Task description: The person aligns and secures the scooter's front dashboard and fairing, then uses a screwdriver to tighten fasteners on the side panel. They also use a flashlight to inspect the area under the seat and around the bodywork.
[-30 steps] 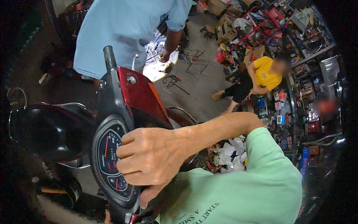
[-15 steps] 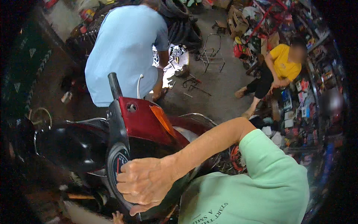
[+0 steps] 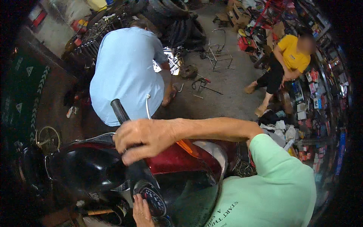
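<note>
A dark red and black motorbike stands in front of me, its black handlebar [image 3: 120, 110] pointing away from me. My right hand [image 3: 145, 138], slightly blurred, is curled over the handlebar between the rubber grip and the instrument panel [image 3: 153, 196]. Fingers and thumb lie on either side of the bar; its underside is hidden. My left hand [image 3: 141, 212] comes up from the lower edge, fingers stretched against the panel's near side. A brake lever [image 3: 148, 104] sticks up beyond my right hand. The orange indicator [image 3: 188, 148] shows below my forearm.
A person in light blue [image 3: 126, 72] crouches just beyond the motorbike. Another in yellow [image 3: 293, 56] sits at the right beside crowded shelves. A metal frame [image 3: 219, 55] and scattered tools [image 3: 204, 85] stand and lie on the floor. Tyres [image 3: 166, 22] are piled at the back.
My right hand has moved from the instrument panel up onto the handlebar. The handlebar and panel have shifted lower and rightward in view. More of my left hand shows, against the panel.
</note>
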{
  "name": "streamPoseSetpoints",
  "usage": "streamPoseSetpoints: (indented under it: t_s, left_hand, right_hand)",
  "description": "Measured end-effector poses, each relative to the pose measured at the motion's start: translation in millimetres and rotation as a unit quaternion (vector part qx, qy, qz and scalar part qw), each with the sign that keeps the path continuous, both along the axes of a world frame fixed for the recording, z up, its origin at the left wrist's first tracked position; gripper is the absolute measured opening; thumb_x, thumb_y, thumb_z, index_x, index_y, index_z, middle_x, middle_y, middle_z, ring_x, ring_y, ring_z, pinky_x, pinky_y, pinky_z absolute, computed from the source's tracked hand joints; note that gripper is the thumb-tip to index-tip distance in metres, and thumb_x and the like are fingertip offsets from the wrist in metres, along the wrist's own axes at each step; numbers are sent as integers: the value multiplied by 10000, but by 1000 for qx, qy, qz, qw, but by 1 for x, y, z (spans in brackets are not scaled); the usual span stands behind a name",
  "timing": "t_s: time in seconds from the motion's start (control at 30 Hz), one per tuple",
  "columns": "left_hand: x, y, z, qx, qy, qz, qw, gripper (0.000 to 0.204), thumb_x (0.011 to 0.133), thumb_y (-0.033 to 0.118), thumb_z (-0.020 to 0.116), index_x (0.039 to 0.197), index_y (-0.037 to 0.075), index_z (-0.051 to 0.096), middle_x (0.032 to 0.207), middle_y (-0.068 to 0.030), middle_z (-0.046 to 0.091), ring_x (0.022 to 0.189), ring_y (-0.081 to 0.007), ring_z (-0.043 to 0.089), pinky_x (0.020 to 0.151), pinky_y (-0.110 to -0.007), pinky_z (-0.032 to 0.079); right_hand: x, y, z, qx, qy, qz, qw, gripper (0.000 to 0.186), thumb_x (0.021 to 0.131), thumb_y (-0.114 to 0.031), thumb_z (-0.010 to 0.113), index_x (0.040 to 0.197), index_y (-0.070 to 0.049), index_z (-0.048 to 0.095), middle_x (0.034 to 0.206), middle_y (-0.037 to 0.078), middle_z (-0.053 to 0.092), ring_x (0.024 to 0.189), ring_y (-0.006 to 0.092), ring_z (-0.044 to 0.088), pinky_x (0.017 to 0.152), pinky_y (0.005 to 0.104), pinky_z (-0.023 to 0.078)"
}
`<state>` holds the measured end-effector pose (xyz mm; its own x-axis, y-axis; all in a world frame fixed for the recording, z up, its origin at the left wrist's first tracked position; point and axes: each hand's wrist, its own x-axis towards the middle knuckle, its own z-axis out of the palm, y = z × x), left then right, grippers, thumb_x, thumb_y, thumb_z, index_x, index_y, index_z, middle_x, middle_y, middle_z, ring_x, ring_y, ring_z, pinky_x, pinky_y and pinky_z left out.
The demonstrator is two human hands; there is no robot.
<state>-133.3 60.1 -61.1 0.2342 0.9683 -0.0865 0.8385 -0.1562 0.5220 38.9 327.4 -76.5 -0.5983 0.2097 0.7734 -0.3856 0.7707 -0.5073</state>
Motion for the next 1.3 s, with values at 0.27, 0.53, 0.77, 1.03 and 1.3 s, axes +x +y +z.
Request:
streamPoseSetpoints:
  t_s: [0.27,0.53,0.77,1.03,1.3]
  left_hand:
    - [50,116,54,-197,-306,261,894,886,696,202,605,1421,-46,161,1423,-231,273,1323,-285,288,1079,-367,231]
    - [68,133,48,-134,-249,323,903,880,766,334,692,1384,-58,202,1349,-238,332,1275,-297,310,1070,-377,203]
    - [64,135,47,-129,-238,317,909,665,742,273,692,1227,-63,385,1143,-179,493,1069,-256,451,956,-350,330]
    - [66,136,50,-168,-186,355,901,665,716,316,697,1163,-92,422,1089,-191,509,1004,-262,482,893,-347,380]
    - [68,142,51,-156,-173,335,913,762,718,428,680,1182,-128,445,1051,-235,567,955,-283,533,870,-340,401]
  right_hand:
    - [-13,9,7,-88,-169,62,980,345,917,-356,497,918,-23,587,855,161,589,786,310,582,671,378,461]
    - [-20,-6,14,-77,-166,-41,982,415,904,-346,462,753,26,568,725,195,590,714,366,595,659,447,470]
    - [-24,6,4,-95,-85,-37,991,389,917,-308,469,716,7,578,713,178,614,743,320,617,657,410,484]
    - [-4,24,-1,-146,-137,-29,979,405,953,-343,427,816,-40,657,781,106,645,771,221,605,896,363,400]
    - [-15,12,-8,-37,-173,-147,973,341,916,-301,455,792,-25,611,742,158,615,825,309,605,986,451,331]
